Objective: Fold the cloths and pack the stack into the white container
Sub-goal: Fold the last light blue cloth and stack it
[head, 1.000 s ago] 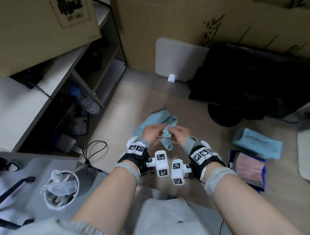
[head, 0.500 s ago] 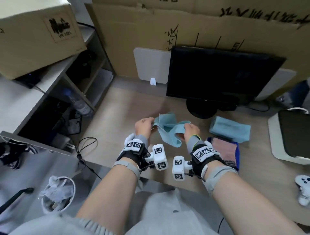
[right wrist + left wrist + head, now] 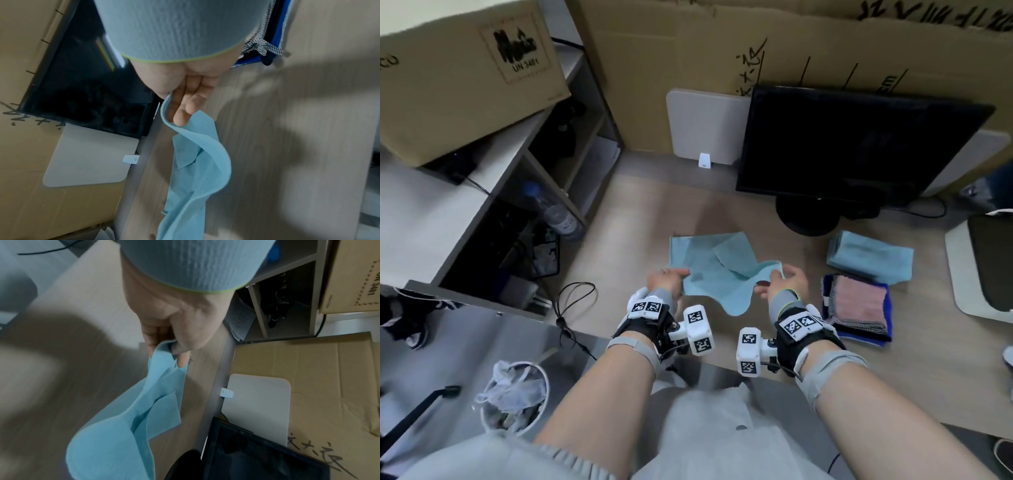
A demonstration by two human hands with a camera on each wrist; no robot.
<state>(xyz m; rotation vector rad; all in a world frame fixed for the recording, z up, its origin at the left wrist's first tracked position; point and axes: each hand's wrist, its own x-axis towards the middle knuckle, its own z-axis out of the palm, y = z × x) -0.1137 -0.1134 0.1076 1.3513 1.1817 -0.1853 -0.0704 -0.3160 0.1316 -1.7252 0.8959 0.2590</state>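
A light blue cloth [image 3: 717, 270] hangs spread between my two hands above the wooden desk, sagging in the middle with one far corner folded over. My left hand [image 3: 669, 277] pinches its left near corner [image 3: 164, 352] between thumb and fingers. My right hand [image 3: 786, 279] pinches the right near corner [image 3: 174, 116]. A folded light blue cloth [image 3: 869, 257] lies to the right. In front of it sits a pink cloth on a dark blue one [image 3: 859, 305]. The white container [image 3: 959, 274] shows at the right edge, a dark thing in it.
A black monitor [image 3: 852, 150] stands behind the cloths, with a white board [image 3: 702, 126] and cardboard sheets behind it. A shelf unit with a cardboard box [image 3: 458, 78] and a water bottle [image 3: 551, 209] is at the left. A bin [image 3: 513, 397] stands below left.
My hands have moved apart, and the bunched blue cloth has opened out between them. The head view has tilted up, so the monitor and the container now show.
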